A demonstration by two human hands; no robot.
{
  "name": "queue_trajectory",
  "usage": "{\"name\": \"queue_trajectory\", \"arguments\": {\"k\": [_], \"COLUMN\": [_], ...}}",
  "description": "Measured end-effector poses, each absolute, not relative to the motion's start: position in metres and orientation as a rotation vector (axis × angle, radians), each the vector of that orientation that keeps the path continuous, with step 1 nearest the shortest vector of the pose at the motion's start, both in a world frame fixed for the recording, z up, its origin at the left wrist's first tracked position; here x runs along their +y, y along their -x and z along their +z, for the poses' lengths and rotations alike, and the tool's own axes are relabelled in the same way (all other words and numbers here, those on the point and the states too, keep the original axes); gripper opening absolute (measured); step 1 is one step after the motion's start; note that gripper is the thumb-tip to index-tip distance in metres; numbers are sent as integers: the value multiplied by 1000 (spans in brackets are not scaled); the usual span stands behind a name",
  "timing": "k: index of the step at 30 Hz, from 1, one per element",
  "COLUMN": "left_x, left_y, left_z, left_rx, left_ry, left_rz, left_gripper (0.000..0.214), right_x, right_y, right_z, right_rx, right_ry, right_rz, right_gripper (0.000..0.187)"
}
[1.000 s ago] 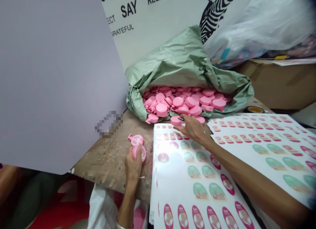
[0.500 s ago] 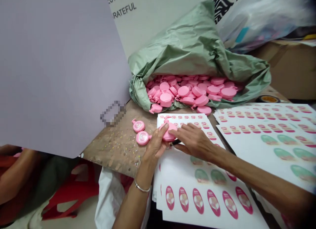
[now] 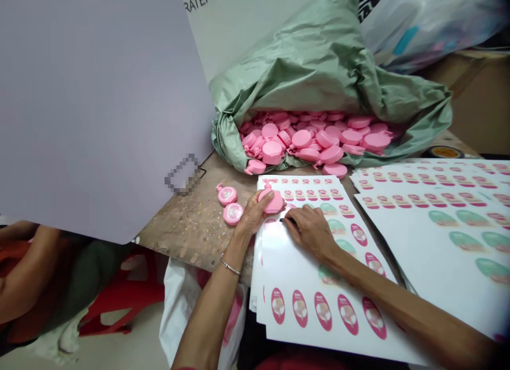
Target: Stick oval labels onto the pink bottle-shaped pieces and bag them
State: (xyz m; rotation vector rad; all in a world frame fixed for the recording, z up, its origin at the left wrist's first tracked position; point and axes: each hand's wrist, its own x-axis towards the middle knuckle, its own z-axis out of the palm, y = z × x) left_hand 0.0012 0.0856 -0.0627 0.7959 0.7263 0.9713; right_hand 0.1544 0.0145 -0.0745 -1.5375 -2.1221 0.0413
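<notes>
The worktop [image 3: 187, 229] is carrying everything, its bare brown surface speckled with tiny scraps. The green bag [image 3: 319, 67] is lying at its far side, slumping open toward the person. In front of the bag's mouth a stack of sticker sheets [image 3: 303, 301] is lying flat, its far edge close to the bag. A second stack [image 3: 438, 226] is spreading out in front of the bag's right end, just beside the first.

A heap of pink cases [image 3: 314, 139] is filling the bag's mouth, a few of them sitting at its lip.

Well to the left of the bag, below the worktop's edge, another person's arm [image 3: 24, 274] is showing.

The right hand [image 3: 311, 232] is resting palm down on the near stack, in front of the middle of the bag, with its fingers bent and their tips pressing the sheet. A small dark thing [image 3: 287, 220] is showing at those fingertips, and I cannot tell whether the hand is gripping it.

The left hand [image 3: 251, 216] is lying in front of the bag's left end, closing thumb and fingers around one pink case [image 3: 274, 201]. It is holding this case down on the sheet's far left corner, between the bag and the right hand.

Two loose cases [image 3: 230, 204] are lying on bare worktop in front of the bag's left corner, close together.

A tape roll [image 3: 445, 152] is sitting by the bag's right end.
</notes>
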Motion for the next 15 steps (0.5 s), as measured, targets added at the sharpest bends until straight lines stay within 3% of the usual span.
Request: {"name": "queue_trajectory", "arguments": {"k": [7,11,15], "left_x": [84,85,88], "left_y": [-4,-2,0], "left_z": [-66,-65,-62], "left_rx": [724,715,700], "left_ry": [-794,-786,-765], "left_rz": [1014,997,954], "left_gripper": [40,39,39], "right_x": [20,21,11], "right_y": [-155,-149,-144], "right_z": [-73,-73,-63], "right_rx": [-2077,-2034,-2027], "right_ry": [1584,1620,1312], "right_rz": [223,84,-93], "right_gripper": [16,20,18]}}
